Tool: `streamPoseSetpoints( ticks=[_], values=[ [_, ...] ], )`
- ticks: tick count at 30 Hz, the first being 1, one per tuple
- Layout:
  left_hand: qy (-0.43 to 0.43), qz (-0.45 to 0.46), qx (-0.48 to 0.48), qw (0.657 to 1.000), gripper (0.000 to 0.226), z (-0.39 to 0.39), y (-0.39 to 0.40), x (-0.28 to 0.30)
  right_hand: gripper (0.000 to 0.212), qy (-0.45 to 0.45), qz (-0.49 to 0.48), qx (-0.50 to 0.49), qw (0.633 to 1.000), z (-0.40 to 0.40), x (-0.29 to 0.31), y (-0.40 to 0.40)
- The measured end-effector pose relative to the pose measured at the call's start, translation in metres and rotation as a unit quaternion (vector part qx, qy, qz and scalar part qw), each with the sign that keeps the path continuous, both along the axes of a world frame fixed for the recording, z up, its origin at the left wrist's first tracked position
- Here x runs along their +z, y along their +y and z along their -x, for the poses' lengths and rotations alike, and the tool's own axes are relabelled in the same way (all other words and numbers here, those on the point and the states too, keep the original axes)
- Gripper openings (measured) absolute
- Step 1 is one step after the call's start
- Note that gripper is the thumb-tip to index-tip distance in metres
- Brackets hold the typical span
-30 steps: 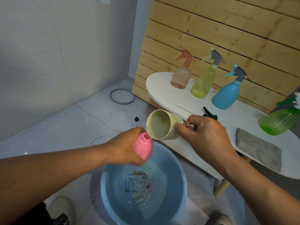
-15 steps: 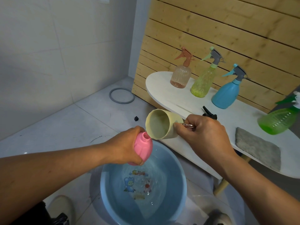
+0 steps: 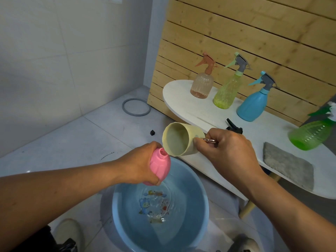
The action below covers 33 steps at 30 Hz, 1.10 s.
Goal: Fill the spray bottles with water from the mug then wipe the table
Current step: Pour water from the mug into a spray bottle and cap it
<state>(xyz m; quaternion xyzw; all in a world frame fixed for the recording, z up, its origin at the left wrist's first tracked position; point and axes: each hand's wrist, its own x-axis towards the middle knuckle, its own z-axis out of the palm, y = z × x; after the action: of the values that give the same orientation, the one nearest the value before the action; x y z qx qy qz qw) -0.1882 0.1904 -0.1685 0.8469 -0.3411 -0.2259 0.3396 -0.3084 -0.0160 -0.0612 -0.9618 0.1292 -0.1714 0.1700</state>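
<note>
While uncapped, pink bottle [image 3: 160, 165], neck tilted.

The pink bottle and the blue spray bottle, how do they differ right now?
The pink bottle has no spray head, its neck open; the blue spray bottle wears its grey and blue trigger head. The pink bottle is tilted in the left hand over the basin; the blue spray bottle stands upright on the white table, untouched. Both are opaque, rounded plastic bodies.
</note>
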Motion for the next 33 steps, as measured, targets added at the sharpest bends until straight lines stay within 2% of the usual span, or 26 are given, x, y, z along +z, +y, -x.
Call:
streamPoseSetpoints(
  ticks=[33],
  values=[
    [0.001,-0.003,-0.007,1.0,0.096,0.0016,-0.0009,0.0011,0.041,-0.023,0.076,0.018,0.997,0.0007,-0.0014,0.0025]
  ],
)
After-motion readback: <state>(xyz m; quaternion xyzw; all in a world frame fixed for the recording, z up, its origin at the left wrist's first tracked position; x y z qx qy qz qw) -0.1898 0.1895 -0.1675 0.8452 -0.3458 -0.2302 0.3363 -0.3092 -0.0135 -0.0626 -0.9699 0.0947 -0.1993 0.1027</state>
